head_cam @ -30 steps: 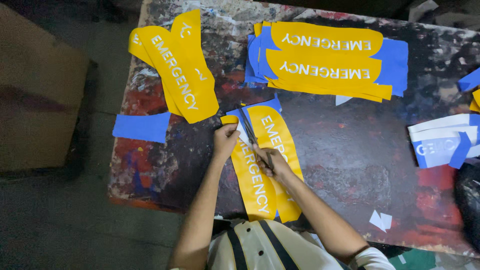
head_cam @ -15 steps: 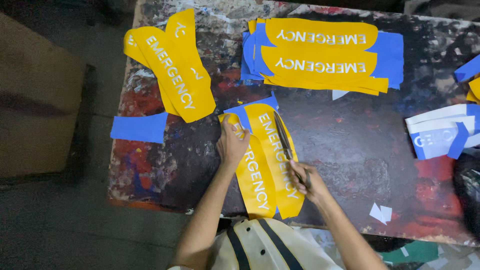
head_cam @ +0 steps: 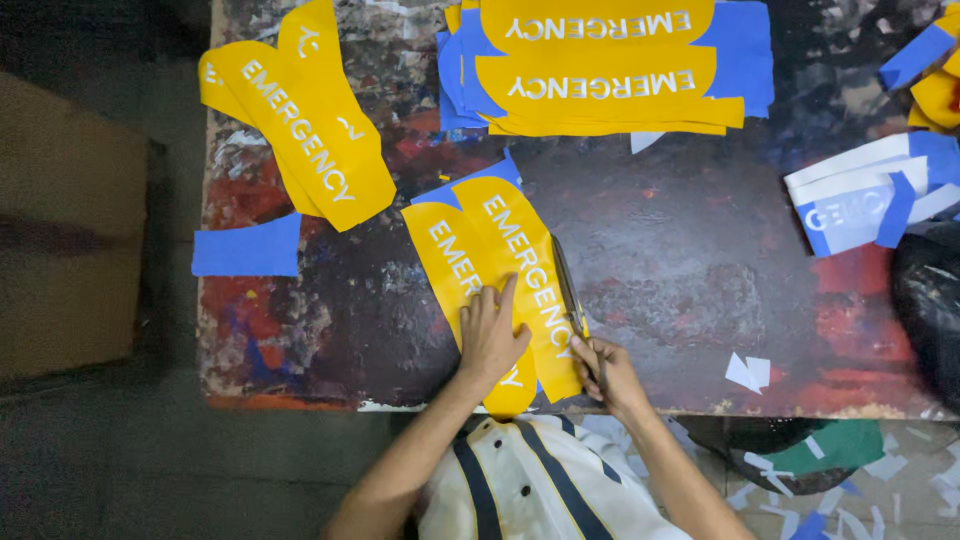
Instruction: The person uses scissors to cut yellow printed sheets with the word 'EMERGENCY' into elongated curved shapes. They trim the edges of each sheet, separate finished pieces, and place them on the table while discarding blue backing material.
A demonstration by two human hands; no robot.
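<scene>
Two overlapping yellow fabric strips with white lettering and blue backing [head_cam: 470, 215] lie at the front middle of the worn, paint-stained table [head_cam: 690, 290]. My left hand [head_cam: 490, 335] presses flat on them near the front edge. My right hand [head_cam: 610, 375] grips the handles of long dark scissors [head_cam: 567, 285], whose blades lie along the strips' right edge, pointing away from me.
More yellow lettered strips lie at the back left [head_cam: 300, 130]; a stack on blue fabric sits at the back middle [head_cam: 600, 65]. A blue scrap [head_cam: 245, 250] overhangs the left edge. White and blue pieces [head_cam: 865, 195] lie right, beside a black bag [head_cam: 930, 310]. Offcuts litter the floor [head_cam: 880, 470].
My left hand slid down the strips toward the front edge. My right hand drew back toward me with the scissors, which now lie along the strips' right edge.
</scene>
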